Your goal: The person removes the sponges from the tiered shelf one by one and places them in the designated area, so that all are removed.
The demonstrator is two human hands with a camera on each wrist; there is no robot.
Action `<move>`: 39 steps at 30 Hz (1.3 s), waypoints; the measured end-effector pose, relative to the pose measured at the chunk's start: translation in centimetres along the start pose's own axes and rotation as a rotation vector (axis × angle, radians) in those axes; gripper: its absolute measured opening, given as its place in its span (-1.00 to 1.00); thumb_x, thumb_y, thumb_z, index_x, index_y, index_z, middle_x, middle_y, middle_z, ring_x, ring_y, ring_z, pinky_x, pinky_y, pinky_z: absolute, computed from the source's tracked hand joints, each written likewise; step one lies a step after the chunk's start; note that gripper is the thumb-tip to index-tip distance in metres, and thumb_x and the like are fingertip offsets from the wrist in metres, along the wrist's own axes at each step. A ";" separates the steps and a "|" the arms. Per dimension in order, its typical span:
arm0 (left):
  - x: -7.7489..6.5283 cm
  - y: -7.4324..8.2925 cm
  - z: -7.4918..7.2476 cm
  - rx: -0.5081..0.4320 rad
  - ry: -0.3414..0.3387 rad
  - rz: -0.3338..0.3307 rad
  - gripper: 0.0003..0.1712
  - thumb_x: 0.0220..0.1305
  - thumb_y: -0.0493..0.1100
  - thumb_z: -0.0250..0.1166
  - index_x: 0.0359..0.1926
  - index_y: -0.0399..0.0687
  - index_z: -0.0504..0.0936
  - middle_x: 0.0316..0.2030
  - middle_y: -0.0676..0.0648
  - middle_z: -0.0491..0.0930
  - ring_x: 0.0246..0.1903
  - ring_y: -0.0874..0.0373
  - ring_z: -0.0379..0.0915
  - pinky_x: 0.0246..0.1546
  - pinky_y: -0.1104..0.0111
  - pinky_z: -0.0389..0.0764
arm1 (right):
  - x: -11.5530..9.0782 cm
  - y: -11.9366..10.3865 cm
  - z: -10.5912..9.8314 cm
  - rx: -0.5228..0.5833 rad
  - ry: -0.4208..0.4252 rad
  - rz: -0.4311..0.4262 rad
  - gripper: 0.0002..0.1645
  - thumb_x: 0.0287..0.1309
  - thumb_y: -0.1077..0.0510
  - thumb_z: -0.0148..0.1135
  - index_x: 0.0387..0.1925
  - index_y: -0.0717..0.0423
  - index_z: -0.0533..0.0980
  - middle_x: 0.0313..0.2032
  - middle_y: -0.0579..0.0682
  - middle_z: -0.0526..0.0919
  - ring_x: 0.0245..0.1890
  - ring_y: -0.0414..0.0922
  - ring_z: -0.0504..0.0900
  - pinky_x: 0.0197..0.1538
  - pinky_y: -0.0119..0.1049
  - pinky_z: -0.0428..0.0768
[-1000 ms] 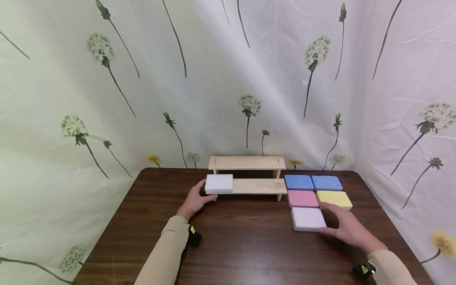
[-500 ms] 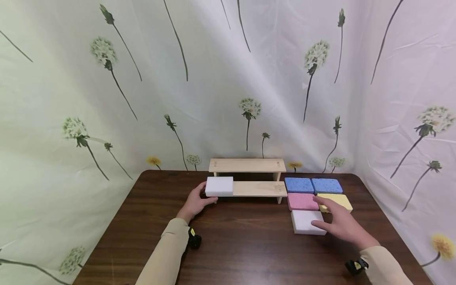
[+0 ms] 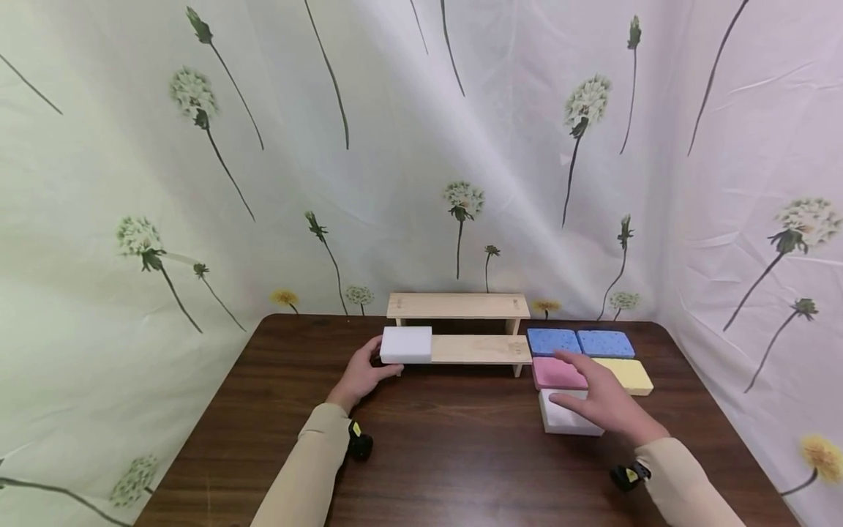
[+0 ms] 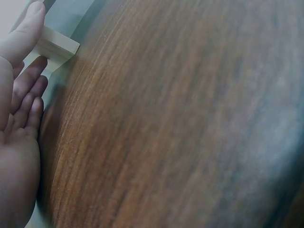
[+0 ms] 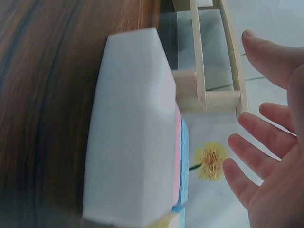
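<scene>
A white sponge block rests on the left end of the lower tier of a two-tier wooden stand. My left hand holds that block at its left side, thumb along the front edge; some fingertips are hidden behind it in the head view. A second white sponge block lies on the table at the right, partly covered by my right hand. In the right wrist view, the right hand's spread fingers are apart from the white block and hold nothing.
Two blue sponges, a pink sponge and a yellow sponge lie behind the right white block, close to the stand's right end. The dark wooden table ends at a flower-print curtain.
My right hand has moved left and away from the right white block's side, and is now above it. The left hand stays at the block on the stand. The head view tilted slightly.
</scene>
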State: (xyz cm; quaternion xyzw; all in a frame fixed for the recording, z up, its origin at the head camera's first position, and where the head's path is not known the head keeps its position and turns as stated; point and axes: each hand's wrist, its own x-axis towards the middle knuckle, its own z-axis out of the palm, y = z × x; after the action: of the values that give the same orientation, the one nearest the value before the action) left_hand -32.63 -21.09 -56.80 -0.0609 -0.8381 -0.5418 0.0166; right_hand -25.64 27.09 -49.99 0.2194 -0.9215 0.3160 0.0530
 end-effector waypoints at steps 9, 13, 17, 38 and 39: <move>0.0 0.0 0.0 0.009 -0.001 -0.002 -0.12 0.22 -0.16 0.60 0.49 -0.13 0.40 0.26 -0.21 0.61 0.31 -0.14 0.45 0.35 -0.06 0.42 | 1.8 -1.4 1.3 0.017 0.001 -0.047 -0.02 0.18 -0.06 0.59 0.51 0.14 0.36 0.43 0.17 0.49 0.43 0.24 0.43 0.35 0.31 0.43; -0.1 0.0 0.1 0.006 0.000 -0.004 -0.11 0.21 -0.16 0.60 0.49 -0.14 0.40 0.27 -0.22 0.61 0.32 -0.14 0.45 0.36 -0.06 0.41 | 2.5 -2.1 1.4 0.025 -0.008 -0.030 0.00 0.20 -0.14 0.56 0.53 0.10 0.34 0.46 0.17 0.45 0.44 0.25 0.41 0.36 0.34 0.41; -0.2 0.1 0.1 0.008 -0.003 -0.002 -0.11 0.22 -0.15 0.60 0.49 -0.14 0.40 0.27 -0.22 0.60 0.32 -0.14 0.45 0.36 -0.07 0.41 | 3.2 -2.9 1.5 0.032 -0.010 -0.043 0.00 0.20 -0.17 0.55 0.53 0.11 0.34 0.47 0.16 0.44 0.46 0.24 0.39 0.37 0.33 0.40; -0.2 0.1 0.1 0.008 0.010 0.004 -0.11 0.20 -0.15 0.61 0.49 -0.14 0.41 0.25 -0.22 0.62 0.30 -0.14 0.47 0.34 -0.06 0.42 | 6.1 -5.1 4.1 0.081 -0.009 -0.100 -0.03 0.23 -0.17 0.53 0.53 0.04 0.35 0.44 0.06 0.49 0.45 0.16 0.42 0.40 0.25 0.41; -0.2 0.1 0.1 0.010 0.010 0.005 -0.11 0.20 -0.15 0.61 0.49 -0.14 0.41 0.25 -0.21 0.62 0.30 -0.14 0.47 0.34 -0.06 0.42 | 6.3 -5.3 4.3 0.085 -0.009 -0.107 -0.03 0.22 -0.17 0.54 0.53 0.04 0.35 0.44 0.06 0.49 0.45 0.16 0.42 0.40 0.25 0.41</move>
State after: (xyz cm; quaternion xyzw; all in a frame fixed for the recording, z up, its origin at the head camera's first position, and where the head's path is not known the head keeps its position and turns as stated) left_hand -32.43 -21.00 -56.71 -0.0604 -0.8405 -0.5380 0.0223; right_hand -28.80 18.46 -48.95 0.2720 -0.8945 0.3504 0.0563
